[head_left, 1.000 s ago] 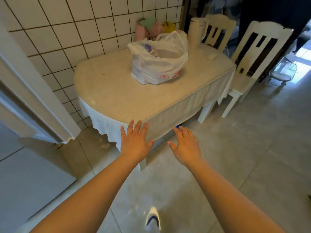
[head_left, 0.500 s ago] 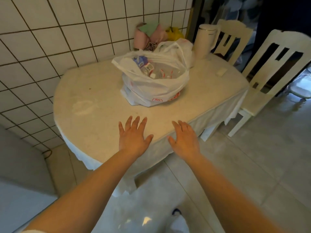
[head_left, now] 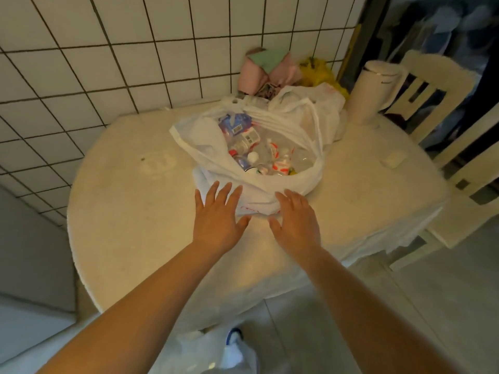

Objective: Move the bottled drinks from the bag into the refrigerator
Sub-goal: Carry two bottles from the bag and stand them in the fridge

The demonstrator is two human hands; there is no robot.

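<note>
Bottles (head_left: pixel 259 149) (count unclear) lie jumbled, half-hidden inside crumpled bag (head_left: pixel 270 195).

A home dining corner: a white tiled wall (head_left: pixel 113 49) rises at the far left behind a cloth-covered table (head_left: pixel 151 211), white wooden chairs (head_left: pixel 432 85) stand to the right, a white kettle (head_left: pixel 374 90) sits at the table's far edge
</note>
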